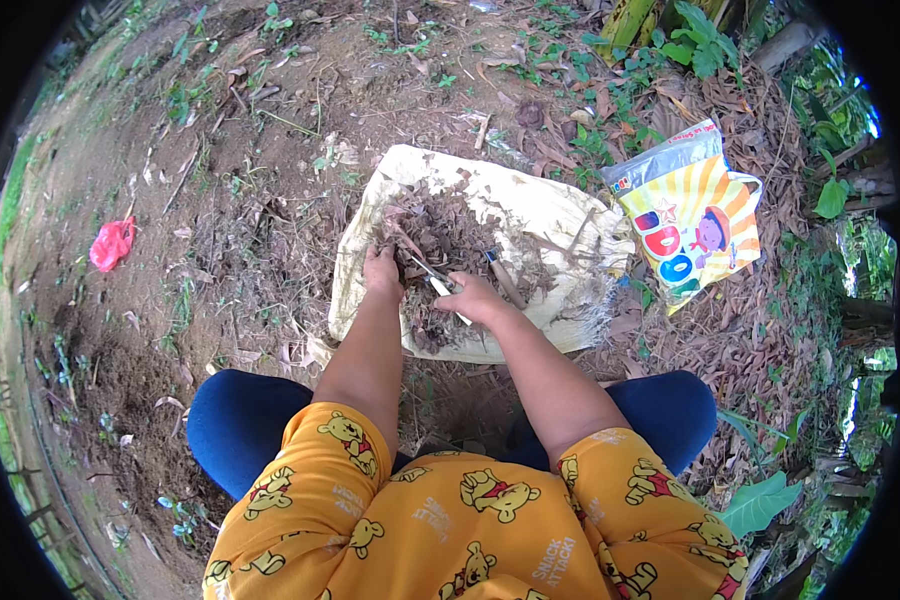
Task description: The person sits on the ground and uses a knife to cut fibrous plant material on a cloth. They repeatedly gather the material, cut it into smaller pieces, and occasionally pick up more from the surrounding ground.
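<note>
A pale woven sack [555,199] lies flat on the ground in front of me, with a heap of dry brown leaves and plant scraps [450,217] on it. At the heap's left side, my left hand [382,268] pinches a dry brown leaf stalk [408,241]. My right hand [474,298] grips a cutting tool [440,287] with white handles and a narrow metal blade; its tip points up-left towards the left hand. The fingers partly hide this tool. Just right of that hand, a wooden-handled tool [507,280] with a blue collar rests on the sack.
To the sack's right lies a printed yellow and white plastic bag [690,225]. A crumpled pink plastic bag [112,244] is on the soil at far left. Leaf litter [757,330] and green plants [697,41] border the right side. My bent knees [664,409] flank the near edge.
</note>
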Tool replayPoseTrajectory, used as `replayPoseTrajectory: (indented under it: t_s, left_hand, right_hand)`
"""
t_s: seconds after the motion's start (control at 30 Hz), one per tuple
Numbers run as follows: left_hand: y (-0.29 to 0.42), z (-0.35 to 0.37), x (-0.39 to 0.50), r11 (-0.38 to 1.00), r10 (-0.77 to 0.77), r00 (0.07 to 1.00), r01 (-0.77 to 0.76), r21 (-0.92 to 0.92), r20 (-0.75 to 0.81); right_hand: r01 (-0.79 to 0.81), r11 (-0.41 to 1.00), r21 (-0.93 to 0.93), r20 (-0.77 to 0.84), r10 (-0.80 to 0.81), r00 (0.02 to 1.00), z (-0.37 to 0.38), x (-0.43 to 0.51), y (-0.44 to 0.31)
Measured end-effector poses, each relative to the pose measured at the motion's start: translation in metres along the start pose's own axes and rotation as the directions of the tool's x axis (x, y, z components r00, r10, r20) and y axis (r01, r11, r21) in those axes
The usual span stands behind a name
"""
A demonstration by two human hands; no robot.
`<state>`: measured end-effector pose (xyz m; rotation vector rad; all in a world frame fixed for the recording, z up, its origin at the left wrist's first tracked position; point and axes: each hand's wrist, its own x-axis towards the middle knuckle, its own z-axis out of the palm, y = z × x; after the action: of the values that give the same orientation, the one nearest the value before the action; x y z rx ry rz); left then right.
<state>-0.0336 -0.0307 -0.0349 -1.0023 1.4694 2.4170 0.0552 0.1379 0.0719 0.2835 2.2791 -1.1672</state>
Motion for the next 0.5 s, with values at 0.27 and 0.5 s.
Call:
replayPoseTrajectory:
  t_s: [0.27, 0.5]
  left_hand:
    - [0.023, 0.005, -0.017, 0.996, 0.063, 0.998, -0.061, -0.069, 0.022]
    - [0.012, 0.022, -0.06, 0.984, 0.065, 0.997, -0.071, 0.162, 0.04]
  right_hand:
    - [-0.056, 0.993, -0.104, -0.112, 0.044, 0.993, -0.021, -0.07, -0.028]
    - [-0.052, 0.976, -0.211, -0.206, 0.007, 0.978, -0.01, -0.088, -0.038]
